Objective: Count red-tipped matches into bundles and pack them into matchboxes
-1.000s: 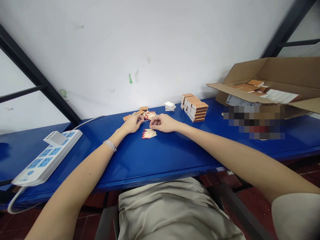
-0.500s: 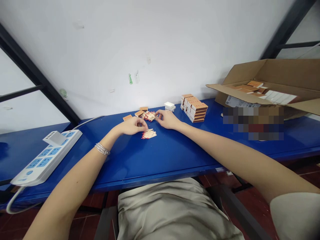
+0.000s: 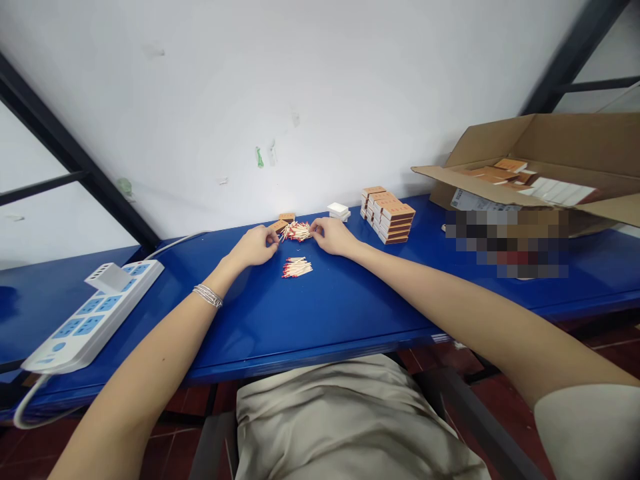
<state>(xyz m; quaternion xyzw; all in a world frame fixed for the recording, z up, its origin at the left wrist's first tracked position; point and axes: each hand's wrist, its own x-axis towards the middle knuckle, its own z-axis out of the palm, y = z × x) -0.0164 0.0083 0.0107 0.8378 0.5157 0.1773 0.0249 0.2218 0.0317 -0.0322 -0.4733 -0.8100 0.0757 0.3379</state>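
Note:
Red-tipped matches lie in a loose heap [image 3: 299, 231] on the blue table, between my two hands. My left hand [image 3: 259, 245] is at the heap's left edge, fingers curled close together; what they hold, if anything, is too small to make out. At the right edge of the heap is my right hand [image 3: 330, 236], its thumb and fingertips pinched at the match ends. Nearer me, a flatter group of matches [image 3: 297, 267] lies side by side, touched by neither hand. Behind the heap sit small orange matchboxes [image 3: 287, 217].
White trays [image 3: 339, 211] are piled by the wall, with stacked matchboxes [image 3: 387, 215] to their right. An open cardboard box [image 3: 565, 147] holding more matchboxes stands far right. A white power strip [image 3: 95, 320] lies on the left. The table's front edge [image 3: 310, 360] is near my lap.
My left hand has moved away from the nearer match group, up and left to the heap's left edge. My right hand stays at the heap's right side, almost unmoved.

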